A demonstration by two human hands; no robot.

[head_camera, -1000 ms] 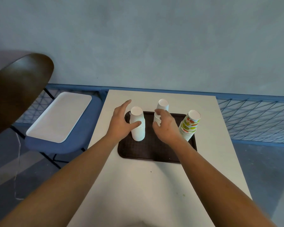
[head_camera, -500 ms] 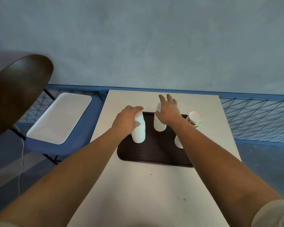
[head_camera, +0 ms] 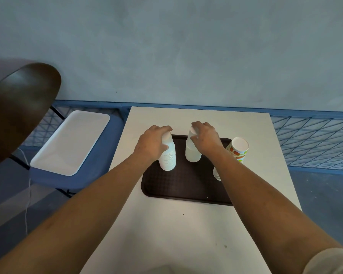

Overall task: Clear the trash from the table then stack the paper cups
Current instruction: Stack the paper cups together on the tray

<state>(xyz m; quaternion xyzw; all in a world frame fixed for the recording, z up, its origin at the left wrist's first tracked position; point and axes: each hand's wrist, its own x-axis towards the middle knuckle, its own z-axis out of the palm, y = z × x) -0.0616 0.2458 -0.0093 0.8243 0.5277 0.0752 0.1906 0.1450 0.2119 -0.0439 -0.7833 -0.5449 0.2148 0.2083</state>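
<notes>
Two upside-down stacks of white paper cups stand on a dark brown tray [head_camera: 183, 186] on the white table [head_camera: 186, 234]. My left hand [head_camera: 151, 143] grips the top of the left white stack [head_camera: 168, 159]. My right hand [head_camera: 205, 136] closes over the top of the right white stack [head_camera: 192, 153]. A third stack of colourful printed cups [head_camera: 238, 149] leans at the tray's right side, partly hidden behind my right forearm.
A blue chair with a white tray [head_camera: 69, 143] on its seat stands left of the table. A dark round tabletop [head_camera: 18, 113] juts in at the far left. A blue wire fence [head_camera: 313, 143] runs behind the table below a grey wall.
My right hand has lowered from open fingers above the right stack to a grip on its top. My left hand keeps its hold on the left stack, which has barely moved.
</notes>
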